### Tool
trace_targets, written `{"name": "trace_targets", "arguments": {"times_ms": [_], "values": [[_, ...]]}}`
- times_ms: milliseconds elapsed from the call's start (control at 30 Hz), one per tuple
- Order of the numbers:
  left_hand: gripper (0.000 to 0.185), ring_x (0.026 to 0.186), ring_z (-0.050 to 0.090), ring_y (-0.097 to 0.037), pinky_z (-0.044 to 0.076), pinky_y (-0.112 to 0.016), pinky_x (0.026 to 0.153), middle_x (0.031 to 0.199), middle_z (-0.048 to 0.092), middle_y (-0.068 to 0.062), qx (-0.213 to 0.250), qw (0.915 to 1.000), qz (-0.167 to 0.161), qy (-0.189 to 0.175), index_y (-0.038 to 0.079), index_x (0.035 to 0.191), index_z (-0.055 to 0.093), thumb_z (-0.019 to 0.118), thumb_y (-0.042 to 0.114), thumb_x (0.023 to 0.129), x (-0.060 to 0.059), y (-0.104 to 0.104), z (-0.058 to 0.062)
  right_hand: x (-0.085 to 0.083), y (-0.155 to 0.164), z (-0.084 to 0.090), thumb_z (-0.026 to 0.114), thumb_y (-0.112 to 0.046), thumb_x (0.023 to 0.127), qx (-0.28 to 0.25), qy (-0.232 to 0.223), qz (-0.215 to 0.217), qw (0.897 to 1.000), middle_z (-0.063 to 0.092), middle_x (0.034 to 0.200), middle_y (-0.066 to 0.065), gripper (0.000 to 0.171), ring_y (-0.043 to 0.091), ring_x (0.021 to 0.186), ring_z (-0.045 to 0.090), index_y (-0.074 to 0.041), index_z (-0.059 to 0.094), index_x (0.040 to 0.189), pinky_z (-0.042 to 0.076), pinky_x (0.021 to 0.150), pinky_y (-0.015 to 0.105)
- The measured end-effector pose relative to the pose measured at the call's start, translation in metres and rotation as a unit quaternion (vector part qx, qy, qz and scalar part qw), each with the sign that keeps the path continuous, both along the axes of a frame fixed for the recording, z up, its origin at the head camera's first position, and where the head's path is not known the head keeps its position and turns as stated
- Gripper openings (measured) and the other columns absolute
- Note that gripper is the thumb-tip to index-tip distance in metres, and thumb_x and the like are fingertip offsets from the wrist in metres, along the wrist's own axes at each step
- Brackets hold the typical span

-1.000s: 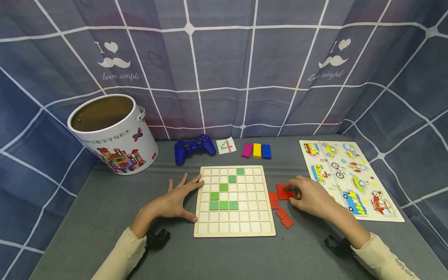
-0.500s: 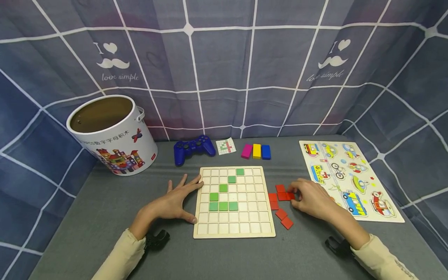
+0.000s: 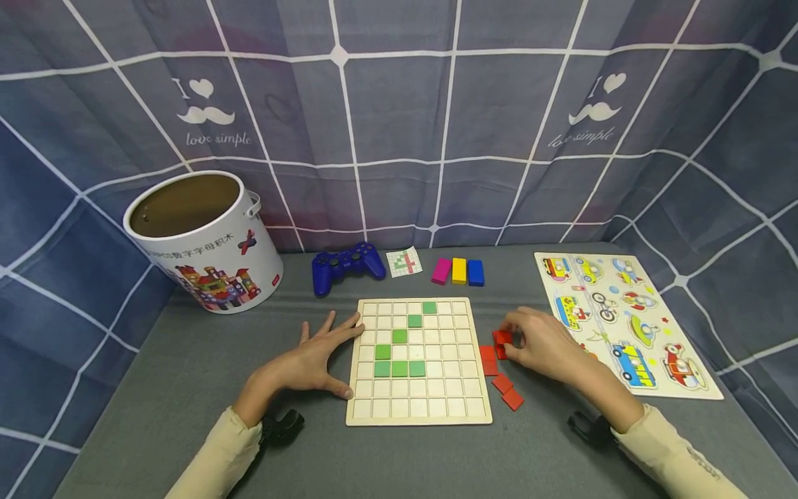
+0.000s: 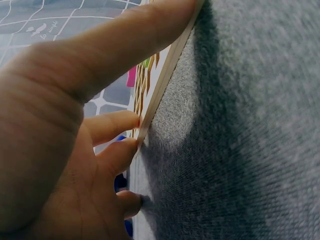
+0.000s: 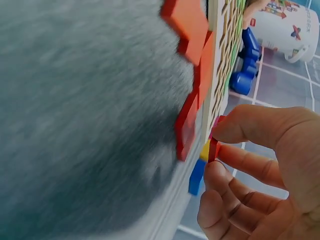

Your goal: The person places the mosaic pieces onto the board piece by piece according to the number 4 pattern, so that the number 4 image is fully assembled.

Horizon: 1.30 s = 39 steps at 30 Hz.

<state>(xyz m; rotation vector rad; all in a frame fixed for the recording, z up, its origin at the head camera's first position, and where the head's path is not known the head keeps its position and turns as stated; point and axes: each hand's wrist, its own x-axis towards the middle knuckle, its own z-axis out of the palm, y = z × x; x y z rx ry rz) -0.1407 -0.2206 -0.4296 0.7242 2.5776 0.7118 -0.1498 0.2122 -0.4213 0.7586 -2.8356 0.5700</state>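
A pale wooden grid board (image 3: 419, 421) lies in the middle of the table, with several green square tiles (image 3: 400, 336) set in its cells. My left hand (image 3: 312, 360) has its fingers spread and touches the board's left edge with fingertips and thumb. My right hand (image 3: 545, 345), right of the board, pinches a small red tile (image 5: 214, 150) between thumb and fingertips; the right wrist view shows it raised off the cloth. Several other red tiles (image 3: 513, 398) lie flat beside the board's right edge, some partly behind my fingers in the head view.
Behind the board are a blue game controller (image 3: 346, 266), a small pattern card (image 3: 404, 262) and magenta, yellow and blue blocks (image 3: 458, 271). A white bucket (image 3: 249, 277) stands back left. A picture puzzle board (image 3: 598, 277) lies right, near my right forearm.
My right hand has shifted slightly left and up, lifting a red tile from the right end of the pile. The left hand stays against the board.
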Motion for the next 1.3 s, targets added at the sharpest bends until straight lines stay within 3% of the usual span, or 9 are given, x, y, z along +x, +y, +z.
{"name": "trace_targets", "arguments": {"times_ms": [333,567,1300], "values": [[0.114,0.149,-0.008,-0.042,-0.013,-0.078,0.102,0.168,0.009,0.000,0.004,1.0000,0.003,0.000,0.023,0.159,0.030,0.090,0.050,0.066,0.000,0.000,-0.003,-0.014,-0.042,0.006,0.082,-0.011,0.074,-0.007,-0.014,0.042,0.999,0.061,0.085,-0.004,0.022,0.006,0.063,0.048,-0.011,0.072,0.093,0.042,0.054,0.026],[0.114,0.149,-0.008,-0.042,-0.013,-0.077,0.102,0.167,0.009,-0.001,0.006,0.9999,0.008,0.001,0.022,0.159,0.030,0.091,0.047,0.066,0.002,-0.002,-0.001,-0.026,-0.067,0.002,0.085,-0.013,0.074,-0.011,-0.014,0.068,0.998,0.060,0.085,-0.003,0.024,0.010,0.064,0.047,-0.010,0.073,0.095,0.041,0.057,0.028],[0.115,0.149,-0.008,-0.042,-0.013,-0.077,0.103,0.168,0.008,0.000,0.003,1.0000,0.006,-0.003,0.023,0.159,0.029,0.091,0.049,0.066,0.001,0.000,-0.001,-0.050,-0.110,-0.004,0.078,-0.010,0.079,0.010,-0.035,0.091,0.995,0.064,0.093,0.001,0.018,0.014,0.068,0.051,-0.008,0.075,0.097,0.043,0.054,0.026]]}}
